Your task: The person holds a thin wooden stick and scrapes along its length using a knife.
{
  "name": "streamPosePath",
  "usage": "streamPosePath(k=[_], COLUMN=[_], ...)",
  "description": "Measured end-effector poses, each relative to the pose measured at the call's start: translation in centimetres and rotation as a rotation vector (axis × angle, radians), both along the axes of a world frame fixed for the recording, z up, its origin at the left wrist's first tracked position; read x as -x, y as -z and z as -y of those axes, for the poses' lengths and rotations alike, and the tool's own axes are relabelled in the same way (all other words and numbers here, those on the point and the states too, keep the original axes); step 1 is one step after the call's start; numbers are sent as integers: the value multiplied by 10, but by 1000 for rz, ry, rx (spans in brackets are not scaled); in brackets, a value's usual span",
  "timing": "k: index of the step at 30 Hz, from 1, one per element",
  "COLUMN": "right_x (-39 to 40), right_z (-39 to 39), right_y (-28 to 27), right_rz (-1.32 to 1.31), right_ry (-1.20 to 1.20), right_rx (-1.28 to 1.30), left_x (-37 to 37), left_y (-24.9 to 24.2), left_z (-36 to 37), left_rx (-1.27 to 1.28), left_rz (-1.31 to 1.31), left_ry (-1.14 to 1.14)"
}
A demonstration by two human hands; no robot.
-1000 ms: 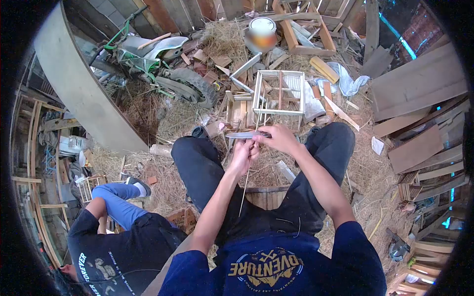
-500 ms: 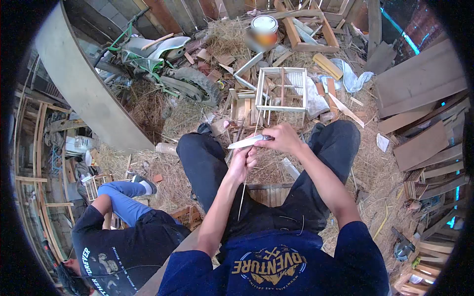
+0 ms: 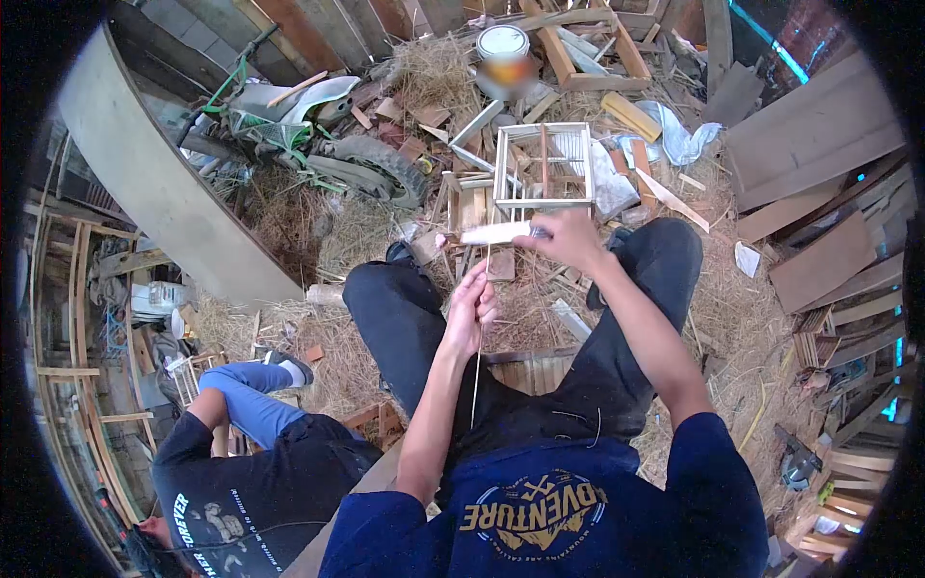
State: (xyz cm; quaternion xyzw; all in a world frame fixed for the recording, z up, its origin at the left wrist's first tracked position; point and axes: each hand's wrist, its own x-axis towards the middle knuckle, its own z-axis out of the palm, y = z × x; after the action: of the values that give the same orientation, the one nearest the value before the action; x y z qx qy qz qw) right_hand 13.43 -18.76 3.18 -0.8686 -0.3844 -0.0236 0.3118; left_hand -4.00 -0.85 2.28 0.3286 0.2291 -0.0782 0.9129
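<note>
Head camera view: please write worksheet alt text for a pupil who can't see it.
The right hand holds a blurred knife across a thin stick gripped in the left hand. Beyond are a pale wooden frame and a motorbike; another person is at left.

The knife (image 3: 496,233) has a bright silvery-white blade, and the thin stick (image 3: 477,376) is pale cream. The small frame (image 3: 544,203) is off-white with one reddish-brown bar (image 3: 543,159). The wearer's navy T-shirt (image 3: 540,515) bears a gold and white print above black trousers (image 3: 390,308). The other person's black T-shirt (image 3: 279,482) has white lettering; their trousers (image 3: 255,395) are blue. The motorbike (image 3: 279,130) is green and white.
</note>
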Motion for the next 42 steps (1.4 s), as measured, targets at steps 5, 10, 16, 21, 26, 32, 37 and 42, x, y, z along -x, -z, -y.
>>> streamPosePath(k=[5, 10, 16, 21, 26, 32, 37, 42], right_x=[21, -3, 8, 16, 17, 29, -11, 25], right_z=[-9, -4, -21, -17, -16, -14, -7, -11], right_y=[-3, -8, 15, 9, 17, 6, 12, 3], right_rz=[14, 11, -33, 9, -45, 168, 41, 97], right_ry=[-48, 33, 6, -166, -72, -262, 182, -155], right_rx=[44, -66, -86, 158, 50, -23, -74, 78], left_x=[-7, -2, -9, -5, -13, -12, -7, -4], left_y=[9, 5, 12, 7, 25, 13, -6, 8], left_z=[0, 8, -3, 3, -2, 5, 8, 2], left_rx=[3, -27, -14, -37, 82, 23, 90, -24], left_rz=[38, 24, -7, -18, 51, -4, 50, 19], left_ry=[8, 24, 32, 71, 19, 35, 76, 113])
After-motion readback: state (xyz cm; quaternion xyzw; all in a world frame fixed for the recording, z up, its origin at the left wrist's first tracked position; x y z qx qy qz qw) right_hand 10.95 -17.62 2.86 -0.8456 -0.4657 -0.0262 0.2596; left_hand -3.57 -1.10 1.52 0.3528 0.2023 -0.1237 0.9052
